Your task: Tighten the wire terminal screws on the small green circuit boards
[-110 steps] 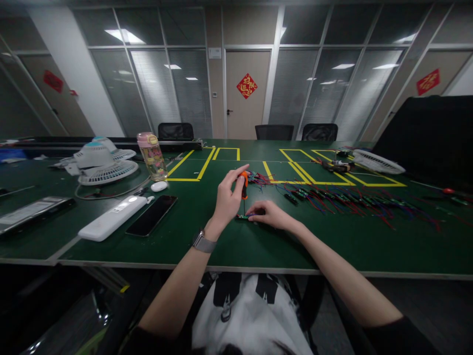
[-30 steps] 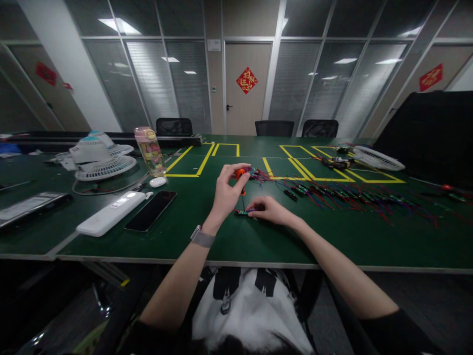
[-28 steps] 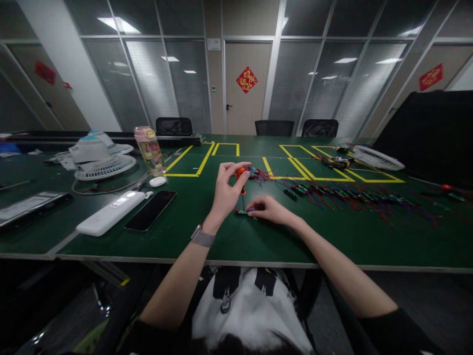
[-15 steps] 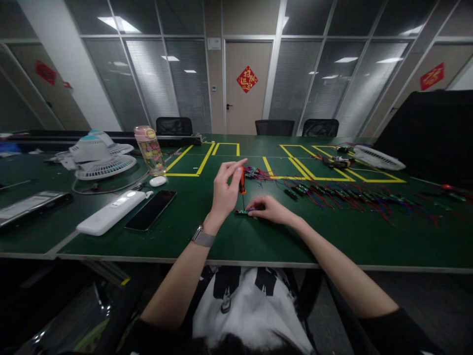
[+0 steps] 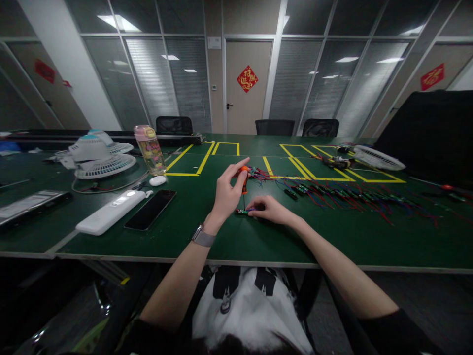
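Note:
My left hand (image 5: 228,190) is closed round an orange and black screwdriver (image 5: 245,185), its index finger stretched out past the handle's top. The screwdriver stands nearly upright, its thin shaft reaching down to a small green circuit board (image 5: 242,212) on the table. Whether the tip sits in a screw is too small to tell. With fingers and thumb pinched, my right hand (image 5: 271,209) holds the board's right end; that end is hidden by the fingers. Just beyond my hands lies a bundle of boards with red and blue wires (image 5: 258,172).
To the right runs a row of wired boards (image 5: 340,193). On the left lie a black phone (image 5: 151,210), a white oblong device (image 5: 113,212) and a white case (image 5: 157,181). A drink bottle (image 5: 150,150) and fans (image 5: 105,165) stand behind them. Yellow tape marks the green table (image 5: 207,246).
My left fingers have shifted slightly on the screwdriver, and more of its orange top shows. My right hand and the board have stayed in place.

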`<action>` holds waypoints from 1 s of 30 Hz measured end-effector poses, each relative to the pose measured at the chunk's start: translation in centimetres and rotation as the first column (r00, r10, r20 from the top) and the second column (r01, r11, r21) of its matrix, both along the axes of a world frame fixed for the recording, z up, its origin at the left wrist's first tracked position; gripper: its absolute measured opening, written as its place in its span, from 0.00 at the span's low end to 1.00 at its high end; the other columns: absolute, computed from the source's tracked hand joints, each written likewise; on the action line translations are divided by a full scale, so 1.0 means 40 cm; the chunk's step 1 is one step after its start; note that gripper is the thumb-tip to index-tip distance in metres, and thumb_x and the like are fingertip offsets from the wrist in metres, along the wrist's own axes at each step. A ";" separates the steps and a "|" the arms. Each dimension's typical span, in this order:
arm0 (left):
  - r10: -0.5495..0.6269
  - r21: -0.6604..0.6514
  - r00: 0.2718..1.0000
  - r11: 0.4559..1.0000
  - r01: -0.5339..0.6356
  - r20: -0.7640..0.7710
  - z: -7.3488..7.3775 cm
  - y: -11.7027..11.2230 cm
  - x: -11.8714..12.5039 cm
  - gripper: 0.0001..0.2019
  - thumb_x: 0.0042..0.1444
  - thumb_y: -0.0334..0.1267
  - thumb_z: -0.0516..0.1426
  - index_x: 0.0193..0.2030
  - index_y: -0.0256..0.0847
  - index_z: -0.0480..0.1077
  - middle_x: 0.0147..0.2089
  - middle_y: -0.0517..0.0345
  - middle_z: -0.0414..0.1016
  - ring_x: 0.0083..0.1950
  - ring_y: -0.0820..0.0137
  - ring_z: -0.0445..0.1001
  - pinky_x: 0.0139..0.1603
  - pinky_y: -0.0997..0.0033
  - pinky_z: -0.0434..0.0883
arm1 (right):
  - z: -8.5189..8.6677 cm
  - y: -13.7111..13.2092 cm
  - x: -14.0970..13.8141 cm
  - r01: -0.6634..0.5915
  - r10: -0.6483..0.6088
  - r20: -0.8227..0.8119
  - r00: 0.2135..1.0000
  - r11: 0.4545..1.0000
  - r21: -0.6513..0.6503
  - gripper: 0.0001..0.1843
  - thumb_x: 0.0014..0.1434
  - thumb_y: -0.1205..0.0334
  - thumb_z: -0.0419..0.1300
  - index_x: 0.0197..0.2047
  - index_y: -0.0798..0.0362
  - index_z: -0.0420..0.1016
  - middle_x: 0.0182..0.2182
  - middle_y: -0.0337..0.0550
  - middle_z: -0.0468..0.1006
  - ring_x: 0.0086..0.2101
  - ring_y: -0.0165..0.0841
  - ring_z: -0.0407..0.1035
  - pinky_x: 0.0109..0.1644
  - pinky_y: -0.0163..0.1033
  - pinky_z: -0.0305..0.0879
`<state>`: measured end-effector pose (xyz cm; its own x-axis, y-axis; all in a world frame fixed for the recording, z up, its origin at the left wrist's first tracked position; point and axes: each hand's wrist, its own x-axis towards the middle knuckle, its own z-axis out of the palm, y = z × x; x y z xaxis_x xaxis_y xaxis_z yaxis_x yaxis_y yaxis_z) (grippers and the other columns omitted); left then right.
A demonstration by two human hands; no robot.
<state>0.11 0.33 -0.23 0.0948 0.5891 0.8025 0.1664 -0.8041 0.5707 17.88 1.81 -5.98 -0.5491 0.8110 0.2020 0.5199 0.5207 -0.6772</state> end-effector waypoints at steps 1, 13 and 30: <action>0.034 0.011 0.999 0.999 -0.034 -0.006 0.000 -0.001 0.000 0.14 0.63 0.40 0.54 0.55 0.45 0.71 0.43 0.55 0.73 0.42 0.71 0.72 0.46 0.69 0.70 | 0.000 0.000 0.000 -0.002 0.002 0.000 1.000 1.000 0.001 0.13 0.55 0.58 0.64 0.40 0.57 0.80 0.30 0.43 0.78 0.28 0.30 0.68 0.32 0.34 0.62; 0.178 0.093 0.984 0.980 -0.176 -0.011 0.000 0.002 -0.005 0.13 0.62 0.38 0.55 0.52 0.47 0.73 0.45 0.55 0.71 0.47 0.69 0.71 0.51 0.66 0.69 | 0.012 -0.009 -0.004 -0.006 0.006 0.016 1.000 1.000 -0.017 0.12 0.56 0.59 0.63 0.40 0.58 0.79 0.28 0.42 0.78 0.27 0.30 0.68 0.32 0.35 0.62; 0.087 0.018 0.995 0.996 -0.087 0.039 0.005 0.000 -0.006 0.12 0.66 0.37 0.50 0.49 0.43 0.74 0.47 0.54 0.75 0.49 0.71 0.73 0.53 0.70 0.68 | 0.005 -0.006 0.000 0.006 -0.014 0.060 0.998 0.992 0.124 0.08 0.55 0.61 0.65 0.37 0.56 0.81 0.31 0.44 0.77 0.31 0.32 0.69 0.36 0.36 0.64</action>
<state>-0.14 0.33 -0.05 0.0127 0.5780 0.8159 0.2143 -0.7986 0.5624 17.87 1.58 -5.78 -0.5556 0.7871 0.2680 0.5634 0.5934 -0.5748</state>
